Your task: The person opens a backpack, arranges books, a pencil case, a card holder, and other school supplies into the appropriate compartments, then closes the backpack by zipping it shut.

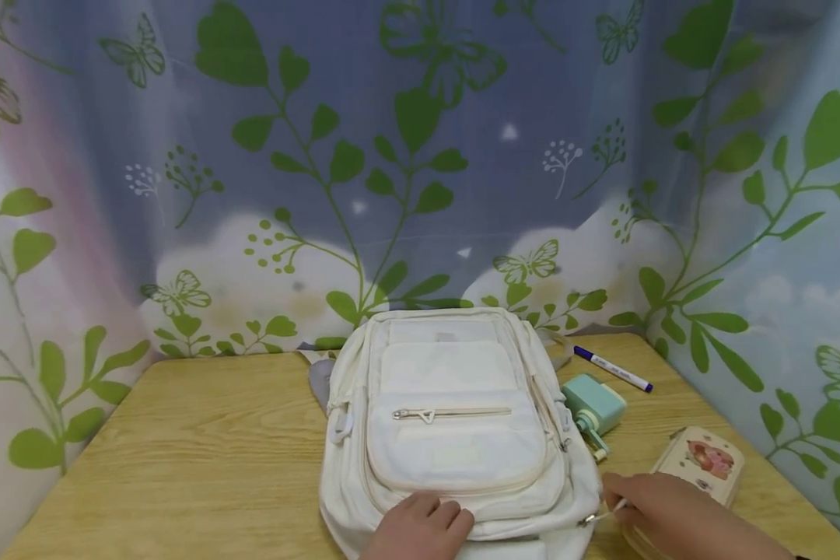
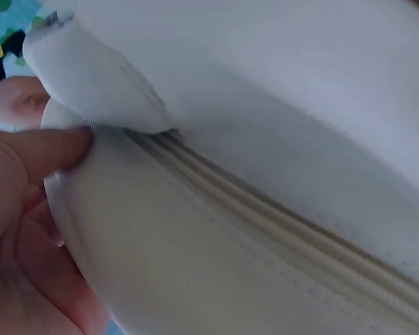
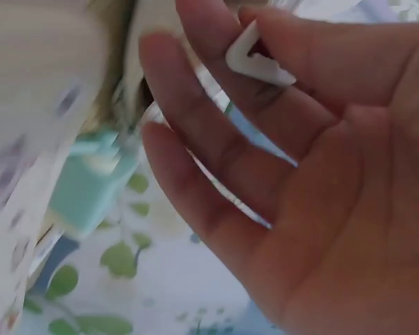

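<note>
A cream backpack [image 1: 455,369] lies on the wooden table, its front pocket facing up and a short zipper across it. Its near edge is held by my left hand [image 1: 420,529]. The left wrist view shows the thumb [image 2: 59,150] on the fabric beside a zipper track [image 2: 265,216], with other fingers behind the cloth. At the bag's lower right side, my right hand [image 1: 679,509] pinches a white triangular zipper pull [image 3: 258,66] between thumb and index finger. A cord runs from the pull to the metal slider [image 1: 588,520]. The right hand's other fingers are spread.
Right of the bag lies a teal pump bottle [image 1: 597,403], with a blue-capped marker [image 1: 612,368] behind it. A cream pouch [image 1: 710,459] with a pink picture is close beside my right hand. Leaf-printed curtains [image 1: 336,155] hang behind the wooden table [image 1: 203,443] and along its sides.
</note>
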Demonstrator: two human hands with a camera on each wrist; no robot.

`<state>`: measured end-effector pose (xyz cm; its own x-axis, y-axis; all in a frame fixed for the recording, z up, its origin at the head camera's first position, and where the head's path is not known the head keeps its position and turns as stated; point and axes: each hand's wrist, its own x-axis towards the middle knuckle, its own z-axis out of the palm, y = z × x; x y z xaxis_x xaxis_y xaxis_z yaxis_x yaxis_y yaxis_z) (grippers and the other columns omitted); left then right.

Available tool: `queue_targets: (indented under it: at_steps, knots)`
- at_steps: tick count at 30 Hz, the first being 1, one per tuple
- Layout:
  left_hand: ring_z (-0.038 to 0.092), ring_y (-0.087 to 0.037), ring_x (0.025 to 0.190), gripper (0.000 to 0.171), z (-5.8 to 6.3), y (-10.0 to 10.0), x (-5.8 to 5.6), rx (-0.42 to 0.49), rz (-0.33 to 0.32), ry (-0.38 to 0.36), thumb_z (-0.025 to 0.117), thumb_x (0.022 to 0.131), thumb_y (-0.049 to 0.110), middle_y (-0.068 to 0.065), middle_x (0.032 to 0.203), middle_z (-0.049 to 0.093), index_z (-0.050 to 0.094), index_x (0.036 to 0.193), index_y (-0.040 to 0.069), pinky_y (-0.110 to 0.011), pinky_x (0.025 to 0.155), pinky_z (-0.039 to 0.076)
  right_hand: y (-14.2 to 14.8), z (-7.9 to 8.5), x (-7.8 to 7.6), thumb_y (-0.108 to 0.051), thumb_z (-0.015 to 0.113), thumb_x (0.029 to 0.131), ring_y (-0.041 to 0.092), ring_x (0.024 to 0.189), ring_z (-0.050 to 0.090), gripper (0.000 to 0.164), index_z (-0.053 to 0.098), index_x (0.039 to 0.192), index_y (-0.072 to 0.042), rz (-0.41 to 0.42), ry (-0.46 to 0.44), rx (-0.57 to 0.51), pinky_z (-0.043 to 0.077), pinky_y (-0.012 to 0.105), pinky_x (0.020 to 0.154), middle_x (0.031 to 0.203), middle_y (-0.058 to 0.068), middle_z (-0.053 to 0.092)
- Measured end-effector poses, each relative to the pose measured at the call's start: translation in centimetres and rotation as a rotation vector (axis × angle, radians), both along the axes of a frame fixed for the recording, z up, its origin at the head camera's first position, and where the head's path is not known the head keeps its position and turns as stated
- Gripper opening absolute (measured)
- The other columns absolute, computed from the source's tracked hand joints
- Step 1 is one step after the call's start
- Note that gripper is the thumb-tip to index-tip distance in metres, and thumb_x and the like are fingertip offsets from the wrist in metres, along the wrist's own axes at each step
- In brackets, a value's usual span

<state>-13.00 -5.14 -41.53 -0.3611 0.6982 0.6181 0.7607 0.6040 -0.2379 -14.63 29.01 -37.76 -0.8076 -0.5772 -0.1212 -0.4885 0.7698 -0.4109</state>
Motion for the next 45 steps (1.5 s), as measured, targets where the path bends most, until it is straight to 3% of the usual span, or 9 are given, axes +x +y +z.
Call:
queue_targets:
  at_steps: [5,8,15,23,29,33,36,40,45]
  knots:
    - [0.021,0.0,0.05,0.043,0.2,-0.1,0.0,-0.031,-0.04,-0.05,0.037,0.093,0.058,0.012,0.061,0.041,0.056,0.08,0.022,-0.01,0.05,0.022,2.1,-0.1,-1.6,-0.01,0.062,0.087,-0.004,0.057,0.031,0.022,0.046,0.081,-0.024,-0.017,0.251,0.102,0.026,0.018,0.052,0.066,-0.019,0.041]
    - [0.02,-0.001,0.049,0.045,0.1,0.0,0.0,-0.018,-0.037,-0.01,0.034,0.095,0.057,0.012,0.06,0.041,0.056,0.078,0.021,-0.01,0.05,0.022,2.6,0.1,-3.5,-0.008,0.063,0.086,-0.005,0.054,0.035,0.021,0.049,0.08,-0.023,-0.016,0.262,0.129,0.029,0.018,0.05,0.065,-0.017,0.047]
    - [0.03,0.0,0.051,0.037,0.2,-0.2,0.3,-0.046,-0.044,-0.079,0.043,0.093,0.053,0.013,0.067,0.054,0.057,0.079,0.022,-0.01,0.051,0.027,1.7,-0.4,-7.7,-0.005,0.067,0.082,0.0,0.048,0.033,0.021,0.053,0.078,-0.02,-0.07,0.442,0.296,0.028,0.02,0.047,0.057,-0.014,0.046]
    - [0.025,0.001,0.049,0.041,-0.2,-0.2,0.2,-0.01,-0.055,-0.056,0.04,0.094,0.055,0.014,0.065,0.055,0.056,0.074,0.023,-0.009,0.048,0.024,-0.3,-0.6,-10.3,-0.007,0.072,0.077,0.01,0.05,0.041,0.018,0.058,0.071,-0.015,-0.176,0.594,0.372,0.033,0.024,0.044,0.06,-0.003,0.049]
    - [0.036,0.004,0.052,0.035,0.9,-0.6,0.2,-0.081,-0.069,-0.18,0.044,0.094,0.052,0.015,0.068,0.058,0.06,0.081,0.024,-0.008,0.05,0.031,-0.8,-0.7,-10.2,-0.004,0.068,0.081,0.013,0.06,0.048,0.011,0.064,0.074,-0.012,-0.148,0.452,0.364,0.041,0.026,0.052,0.072,0.002,0.052]
    - [0.052,0.002,0.061,0.031,4.1,-1.3,-0.7,-0.205,-0.078,-0.432,0.04,0.098,0.044,0.013,0.076,0.061,0.062,0.095,0.022,-0.012,0.057,0.04,-0.9,-0.1,-8.9,-0.009,0.07,0.08,0.01,0.06,0.047,0.005,0.066,0.083,-0.01,-0.144,0.394,0.315,0.038,0.024,0.051,0.076,0.001,0.053]
    - [0.059,-0.002,0.073,0.031,6.7,-1.5,-2.2,-0.231,-0.036,-0.584,0.039,0.099,0.04,0.009,0.088,0.065,0.063,0.105,0.02,-0.016,0.066,0.045,-1.1,0.6,-8.0,-0.013,0.072,0.079,0.01,0.065,0.05,0.015,0.067,0.093,-0.01,-0.136,0.379,0.246,0.039,0.023,0.053,0.084,0.002,0.056]
    - [0.06,-0.008,0.084,0.024,8.4,-0.8,-5.2,-0.258,0.006,-0.59,0.045,0.099,0.031,0.005,0.097,0.065,0.062,0.109,0.019,-0.021,0.078,0.047,-2.0,1.2,-7.2,-0.017,0.073,0.079,0.015,0.079,0.058,0.02,0.067,0.098,-0.014,-0.102,0.279,0.148,0.045,0.025,0.062,0.094,0.001,0.059]
    - [0.061,-0.014,0.098,0.026,8.1,1.9,-8.7,-0.371,0.006,-0.541,0.049,0.098,0.03,0.002,0.111,0.064,0.061,0.117,0.018,-0.025,0.086,0.047,-3.2,0.2,-6.8,-0.023,0.075,0.078,0.009,0.074,0.054,0.017,0.067,0.089,-0.013,-0.111,0.232,0.103,0.043,0.023,0.06,0.088,-0.003,0.056]
